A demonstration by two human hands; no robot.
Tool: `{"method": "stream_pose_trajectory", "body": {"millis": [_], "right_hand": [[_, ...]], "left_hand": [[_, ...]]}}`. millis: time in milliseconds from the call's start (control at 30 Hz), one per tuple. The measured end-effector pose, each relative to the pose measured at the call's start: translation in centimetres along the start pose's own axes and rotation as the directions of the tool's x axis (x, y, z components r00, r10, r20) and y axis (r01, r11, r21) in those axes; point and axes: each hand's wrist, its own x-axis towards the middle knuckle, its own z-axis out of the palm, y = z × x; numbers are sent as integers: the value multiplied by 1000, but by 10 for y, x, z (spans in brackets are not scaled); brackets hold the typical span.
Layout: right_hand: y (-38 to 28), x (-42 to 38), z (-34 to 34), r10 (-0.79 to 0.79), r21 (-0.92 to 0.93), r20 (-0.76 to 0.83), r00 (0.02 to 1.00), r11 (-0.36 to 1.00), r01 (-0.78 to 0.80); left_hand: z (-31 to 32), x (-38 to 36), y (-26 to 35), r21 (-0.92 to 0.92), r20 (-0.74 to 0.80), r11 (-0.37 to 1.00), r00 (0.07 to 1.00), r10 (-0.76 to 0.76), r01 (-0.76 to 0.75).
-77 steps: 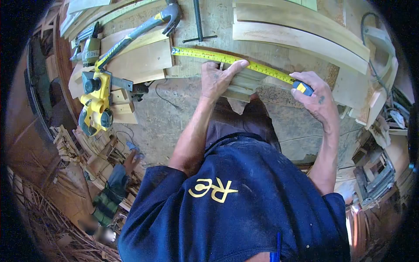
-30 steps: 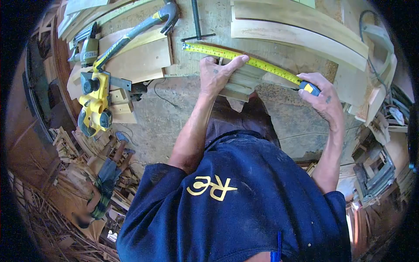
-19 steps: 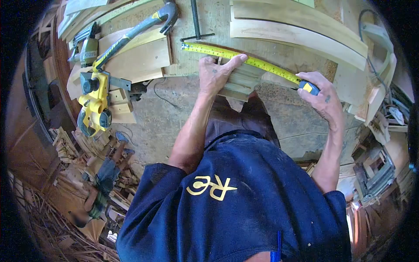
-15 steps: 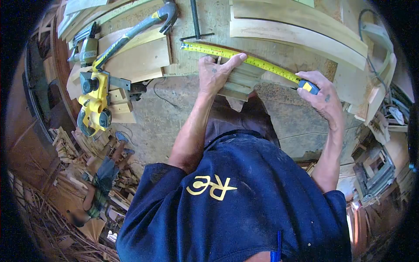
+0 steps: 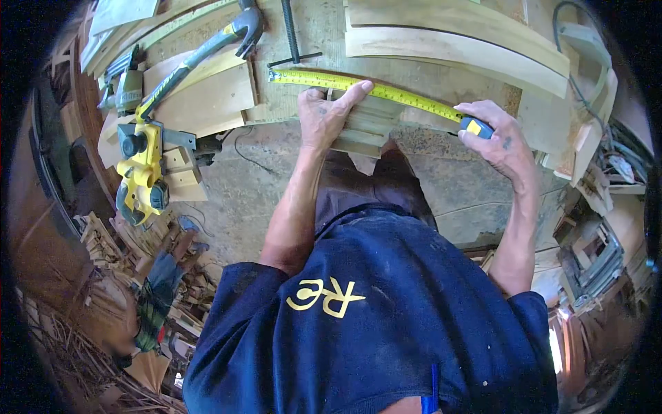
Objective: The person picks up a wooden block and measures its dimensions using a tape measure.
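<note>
A tape measure stretches left to right over the wood, its yellow blade (image 5: 407, 99) pulled out. My right hand (image 5: 502, 134) is closed around the blue-and-yellow tape case (image 5: 477, 127) at the right end. My left hand (image 5: 325, 119) is closed near the middle of the blade, with its thumb laid against the lower edge. Its other fingers are curled and partly hidden. Just right of this hand, grooved wooden strips (image 5: 369, 123) lie under the blade. The blade's left end sits below the crossbar of a black screw clamp (image 5: 292, 41).
A claw hammer (image 5: 200, 58) and a yellow power planer (image 5: 143, 169) lie on boards at the left. Long curved boards (image 5: 455, 52) rest at the back right. Scrap wood covers the floor at lower left, where another person (image 5: 155, 297) is.
The view has shifted slightly, so the bench things appear further left. Both hands keep their hold on the tape measure. The other person at lower left has changed posture.
</note>
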Motion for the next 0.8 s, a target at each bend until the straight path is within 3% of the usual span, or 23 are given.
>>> {"method": "stream_pose_trajectory", "body": {"millis": [167,467,800], "right_hand": [[5,0,0,-19,0,8,1000,1000,19],[2,-1,-1,-7,3,19,1000,1000,7],[2,-2,1,4,-2,14,1000,1000,-4]], "left_hand": [[0,0,-2,60,-9,998,1000,21,-20],[2,0,-4,-26,-13,999,1000,28,-29],[2,2,-8,63,-15,997,999,50,-49]]}}
